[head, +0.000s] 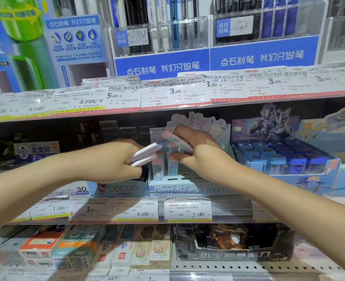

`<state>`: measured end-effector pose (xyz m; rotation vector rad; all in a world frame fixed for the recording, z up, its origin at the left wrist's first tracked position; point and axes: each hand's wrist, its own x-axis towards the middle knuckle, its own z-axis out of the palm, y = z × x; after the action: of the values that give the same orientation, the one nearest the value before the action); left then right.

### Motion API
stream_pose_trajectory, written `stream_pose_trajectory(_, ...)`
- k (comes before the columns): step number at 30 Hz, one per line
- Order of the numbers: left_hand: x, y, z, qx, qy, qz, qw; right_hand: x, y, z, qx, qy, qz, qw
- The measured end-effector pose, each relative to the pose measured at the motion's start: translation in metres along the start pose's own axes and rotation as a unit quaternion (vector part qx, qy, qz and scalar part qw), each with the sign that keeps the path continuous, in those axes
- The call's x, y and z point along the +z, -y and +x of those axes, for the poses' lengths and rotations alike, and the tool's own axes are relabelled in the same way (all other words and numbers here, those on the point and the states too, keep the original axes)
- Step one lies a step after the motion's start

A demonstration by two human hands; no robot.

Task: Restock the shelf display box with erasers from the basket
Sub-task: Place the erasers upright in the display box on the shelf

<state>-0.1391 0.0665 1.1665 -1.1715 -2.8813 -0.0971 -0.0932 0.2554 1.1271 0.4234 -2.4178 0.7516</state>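
Note:
A pale blue display box (187,187) with cartoon characters on its back card stands on the middle shelf. Two upright erasers (158,169) sit in its left slots. My left hand (114,161) grips a couple of long pale erasers (146,155) just left of the box. My right hand (200,151) pinches one pink-and-blue eraser (175,139) over the box's middle, tilted. The basket is out of view.
A blue box of small sharpeners (285,159) stands right of the display box. A low eraser box (123,188) sits under my left hand. The upper shelf edge with price tags (173,94) overhangs close above. Boxed stationery (70,246) fills the lower shelf.

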Motion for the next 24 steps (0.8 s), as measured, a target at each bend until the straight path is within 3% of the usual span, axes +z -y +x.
stream_pose_trajectory(5,-0.001,0.003,0.002,-0.001,0.003,-0.011,1.0,-0.001,0.002,0.004,-0.016,0.07,-0.056,0.996)
stream_pose_trajectory(12,-0.002,0.006,0.003,-0.005,0.022,-0.009,1.0,0.006,0.001,0.0,-0.042,0.042,-0.112,0.992)
stream_pose_trajectory(24,0.005,0.002,-0.002,0.021,-0.027,-0.032,0.999,-0.013,0.015,-0.003,0.026,0.088,-0.035,0.995)
